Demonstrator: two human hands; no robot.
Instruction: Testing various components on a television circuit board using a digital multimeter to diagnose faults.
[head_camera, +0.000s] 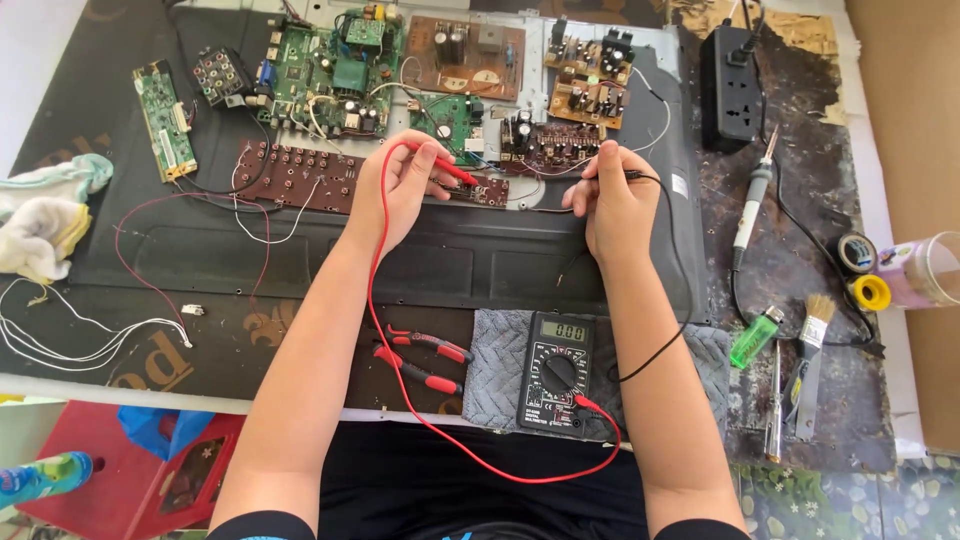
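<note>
Your left hand (400, 185) is closed around the red probe (447, 166), fingers pinching its plastic body, with the tip slanting down toward the small brown board (487, 190) that lies just in front of the row of circuit boards. Your right hand (612, 200) is closed around the black probe (622, 176), held level just to the right of that same small brown board. Whether either tip is actually touching metal is too small to tell.

Both probes look light, stiff and smooth, so they should handle like pens: grip the plastic barrel well back from the tip, as you are doing. The red lead (385, 330) and black lead (680, 290) are soft and springy. They trail back from the small brown board to the meter (556, 372), which sits on a grey cloth (495, 365) well below the board, between your 2 forearms. The meter is likely light enough for a tugged lead to drag it.

The small brown board itself looks thin, rigid and fragile, with exposed parts on top. It seems safest taken by its bare edges. The red pliers (425, 360) lie just left of the meter.
</note>
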